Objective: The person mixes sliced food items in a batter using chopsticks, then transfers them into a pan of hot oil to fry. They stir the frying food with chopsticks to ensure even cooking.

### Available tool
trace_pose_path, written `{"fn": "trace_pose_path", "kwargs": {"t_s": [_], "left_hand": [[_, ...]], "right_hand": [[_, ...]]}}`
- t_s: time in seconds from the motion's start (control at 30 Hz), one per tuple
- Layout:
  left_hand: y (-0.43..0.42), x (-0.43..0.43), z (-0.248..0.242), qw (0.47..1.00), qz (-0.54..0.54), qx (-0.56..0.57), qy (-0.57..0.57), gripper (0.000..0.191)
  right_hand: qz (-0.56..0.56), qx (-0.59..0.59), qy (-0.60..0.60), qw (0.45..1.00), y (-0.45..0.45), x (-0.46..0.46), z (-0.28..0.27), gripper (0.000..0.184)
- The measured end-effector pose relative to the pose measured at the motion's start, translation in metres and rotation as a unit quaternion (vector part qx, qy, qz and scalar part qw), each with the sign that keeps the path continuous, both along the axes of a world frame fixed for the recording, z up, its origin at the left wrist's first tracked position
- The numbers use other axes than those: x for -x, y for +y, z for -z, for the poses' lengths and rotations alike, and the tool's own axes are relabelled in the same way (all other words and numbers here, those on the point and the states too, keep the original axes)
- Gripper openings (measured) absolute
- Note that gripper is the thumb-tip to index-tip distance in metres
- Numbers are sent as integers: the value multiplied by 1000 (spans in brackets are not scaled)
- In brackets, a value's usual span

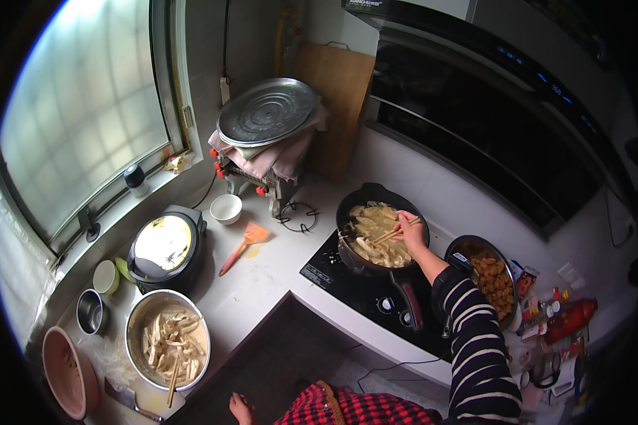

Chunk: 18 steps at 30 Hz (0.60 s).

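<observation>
My right hand point(410, 234) is shut on a pair of wooden chopsticks point(391, 235), whose tips reach into battered strips point(377, 251) frying in oil. The strips lie in a dark wok point(353, 261) with a reddish-brown handle, on a black gas hob point(324, 268). Low in the view, beside the red checked apron point(345, 406), hangs my left hand point(241, 408); it touches nothing visible, and its fingers look loosely curled. At the lower left, a steel bowl point(206, 345) holds batter-coated strips, with another pair of chopsticks point(174, 380) resting in it.
Right of the wok stands a pan of browned fried pieces point(492, 281), with bottles beyond. An orange spatula point(244, 244), a white bowl point(226, 209) and a round black electric appliance point(167, 247) are on the counter. A cleaver point(121, 394) lies near the pink basin point(53, 366).
</observation>
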<state>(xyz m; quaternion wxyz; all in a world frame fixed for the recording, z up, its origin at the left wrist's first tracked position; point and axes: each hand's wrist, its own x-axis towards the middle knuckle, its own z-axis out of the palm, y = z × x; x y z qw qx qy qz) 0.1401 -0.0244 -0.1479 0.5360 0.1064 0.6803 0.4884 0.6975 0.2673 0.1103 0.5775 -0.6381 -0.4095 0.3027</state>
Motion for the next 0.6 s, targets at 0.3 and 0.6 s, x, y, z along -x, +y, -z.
{"fn": "trace_pose_path", "kwargs": {"t_s": [0.3, 0.6], "left_hand": [[18, -8, -5, 1000, 26, 2, 12, 29], [22, -10, 4, 999, 34, -5, 10, 30]], "right_hand": [[204, -61, 154, 965, -33, -49, 10, 20], [-160, -38, -475, 864, -87, -17, -17, 18]]}}
